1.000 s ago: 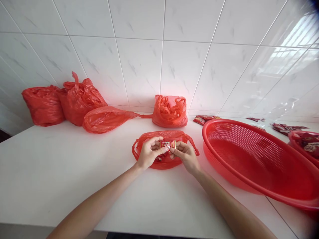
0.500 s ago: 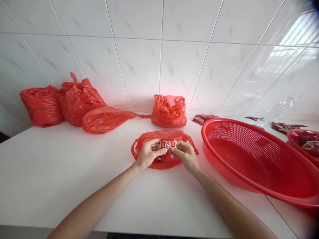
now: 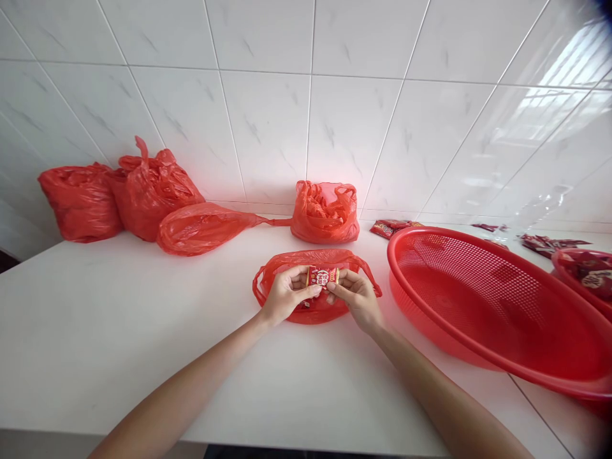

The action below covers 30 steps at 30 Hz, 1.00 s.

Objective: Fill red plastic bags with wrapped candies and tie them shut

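Note:
Between my two hands is a small red wrapped snack packet (image 3: 322, 276) with gold edges and white characters on its front. My left hand (image 3: 289, 292) is closed on its left end, thumb in front. The right end is pinched by my right hand (image 3: 354, 294). Both hands are over an opened red plastic bag (image 3: 325, 315), which lies low on the white counter with its handle loops out to the sides. Part of another packet shows inside the bag below my left thumb; the rest of the contents is hidden by my hands.
A large red mesh basket (image 3: 459, 287) stands at the right, beside a smaller red basket (image 3: 586, 274) of packets. Loose red packets (image 3: 392, 227) and a clear bottle (image 3: 538, 210) are by the wall. Several red bags (image 3: 155, 197) line the back left; another bag (image 3: 325, 213) stands behind my hands.

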{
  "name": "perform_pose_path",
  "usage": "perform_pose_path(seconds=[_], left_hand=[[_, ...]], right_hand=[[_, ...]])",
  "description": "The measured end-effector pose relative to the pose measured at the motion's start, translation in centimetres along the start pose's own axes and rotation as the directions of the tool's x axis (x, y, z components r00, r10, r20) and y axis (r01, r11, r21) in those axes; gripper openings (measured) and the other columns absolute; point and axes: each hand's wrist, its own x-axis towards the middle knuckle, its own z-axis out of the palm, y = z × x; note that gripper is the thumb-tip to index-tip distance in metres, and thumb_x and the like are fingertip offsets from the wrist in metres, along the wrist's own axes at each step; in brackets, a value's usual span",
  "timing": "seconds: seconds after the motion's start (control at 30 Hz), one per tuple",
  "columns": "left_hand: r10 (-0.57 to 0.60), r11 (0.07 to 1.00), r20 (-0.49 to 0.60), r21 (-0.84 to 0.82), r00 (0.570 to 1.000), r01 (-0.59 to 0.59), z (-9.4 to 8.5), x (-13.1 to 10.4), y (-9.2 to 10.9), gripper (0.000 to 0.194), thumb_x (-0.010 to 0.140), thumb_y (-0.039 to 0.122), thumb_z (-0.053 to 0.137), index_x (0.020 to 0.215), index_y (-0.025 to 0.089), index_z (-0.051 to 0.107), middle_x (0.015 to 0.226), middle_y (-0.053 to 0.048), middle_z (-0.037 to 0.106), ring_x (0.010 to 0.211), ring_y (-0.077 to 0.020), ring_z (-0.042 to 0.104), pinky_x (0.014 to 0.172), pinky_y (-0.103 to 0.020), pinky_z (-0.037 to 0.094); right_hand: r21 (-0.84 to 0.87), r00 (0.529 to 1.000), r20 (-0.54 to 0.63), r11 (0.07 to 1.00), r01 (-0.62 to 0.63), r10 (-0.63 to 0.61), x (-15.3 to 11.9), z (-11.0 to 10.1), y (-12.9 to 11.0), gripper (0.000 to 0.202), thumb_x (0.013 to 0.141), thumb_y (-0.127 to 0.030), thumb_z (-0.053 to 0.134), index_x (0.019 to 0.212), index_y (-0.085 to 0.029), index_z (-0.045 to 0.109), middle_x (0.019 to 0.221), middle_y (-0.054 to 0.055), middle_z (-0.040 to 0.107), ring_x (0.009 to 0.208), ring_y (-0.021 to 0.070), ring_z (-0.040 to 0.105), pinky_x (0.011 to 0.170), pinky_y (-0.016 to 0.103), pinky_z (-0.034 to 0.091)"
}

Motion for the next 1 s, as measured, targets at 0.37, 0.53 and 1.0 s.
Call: perform_pose_path(seconds=[0.37,0.53,1.0], left_hand=[[-0.076,0.996,0.021,0.040,0.997,0.075,-0.13,0.27,-0.45,0.031,0.082,0.043,0.073,0.079,0.013,0.071,0.070,-0.004,0.069,0.062,-0.0137,0.063,0.062,-0.026,0.052],[-0.073,0.997,0.012,0.028,0.997,0.073,-0.08,0.39,-0.55,0.033,0.081,0.044,0.074,0.075,0.012,0.069,0.069,-0.003,0.068,0.060,-0.0128,0.062,0.061,-0.026,0.053],[-0.044,0.995,0.006,0.092,0.999,0.044,-0.19,0.21,-0.14,0.043,0.081,0.047,0.074,0.058,0.015,0.056,0.052,0.001,0.058,0.048,-0.0091,0.053,0.050,-0.022,0.045]], right_hand=[[0.013,0.999,-0.022,0.999,0.029,-0.029,0.20,-0.41,0.22,0.017,0.081,-0.033,0.078,0.087,-0.019,0.070,0.086,0.002,0.071,0.062,0.0122,0.063,0.064,0.028,0.050],[-0.003,1.000,0.014,1.000,-0.001,0.001,0.18,-0.38,0.28,0.019,0.083,-0.036,0.075,0.087,-0.018,0.070,0.079,0.002,0.071,0.062,0.0129,0.064,0.064,0.028,0.051],[-0.065,1.000,0.003,0.998,-0.011,0.011,0.03,-0.05,-0.18,0.026,0.085,-0.042,0.073,0.082,-0.016,0.067,0.071,0.001,0.068,0.054,0.0116,0.061,0.056,0.026,0.049]])
